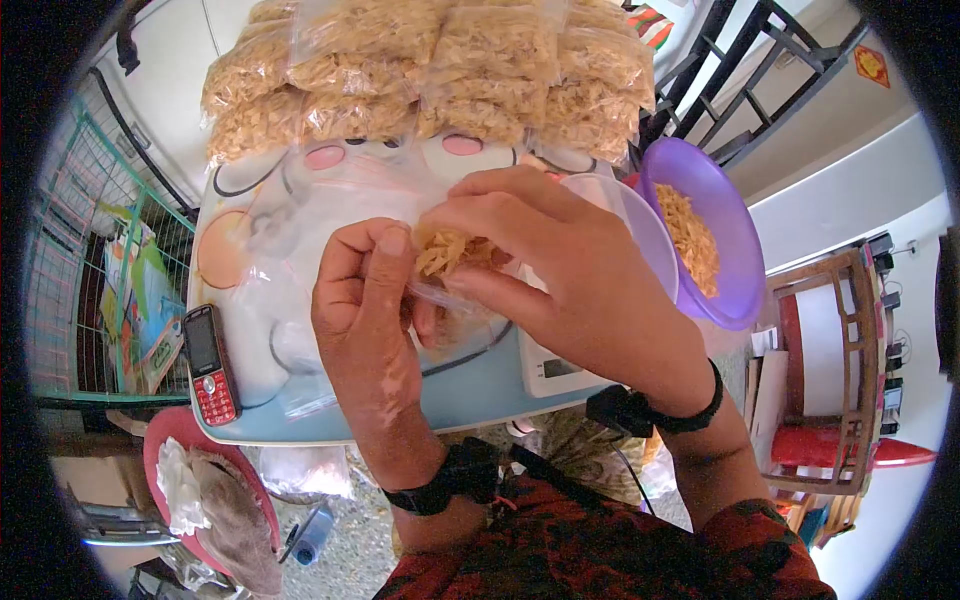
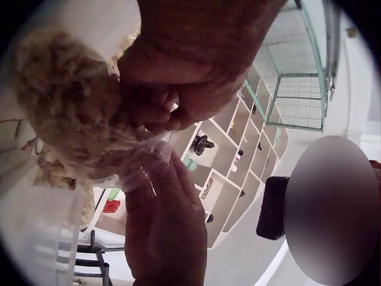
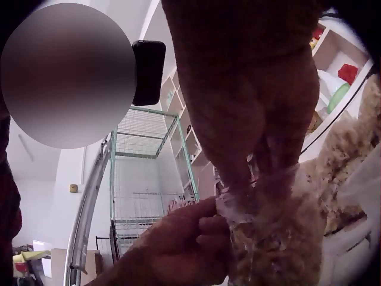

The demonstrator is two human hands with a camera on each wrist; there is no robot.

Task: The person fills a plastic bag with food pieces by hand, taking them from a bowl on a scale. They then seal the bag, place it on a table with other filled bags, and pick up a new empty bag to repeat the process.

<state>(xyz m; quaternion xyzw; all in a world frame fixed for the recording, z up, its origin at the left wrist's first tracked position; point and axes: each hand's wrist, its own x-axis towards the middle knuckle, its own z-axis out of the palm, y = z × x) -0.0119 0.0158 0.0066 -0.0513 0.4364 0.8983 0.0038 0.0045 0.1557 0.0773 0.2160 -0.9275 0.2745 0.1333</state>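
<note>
Between both hands, over the table [image 1: 460, 400], is a clear plastic bag [image 2: 65, 101] filled with yellowish dried flakes [image 1: 448, 252]. My left hand [image 1: 370, 310] pinches the bag's edge between thumb and curled fingers. Around the bag's mouth curls my right hand [image 1: 570, 250], its thumb low and its fingers over the flakes that show there. In the right wrist view, film of the bag overlaps the right fingertips [image 3: 277, 185]. Part of the bag hides behind the hands in the head view. Loose clear plastic bags [image 1: 340, 200] lie on the table beyond the left hand.
Stacked filled bags [image 1: 480, 60] line the table's far side. A purple bowl [image 1: 740, 290] of flakes stands at the right, beside a pale container [image 1: 645, 235]. A white scale [image 1: 545, 350] sits under the right forearm. A red phone [image 1: 212, 370] lies at the left edge.
</note>
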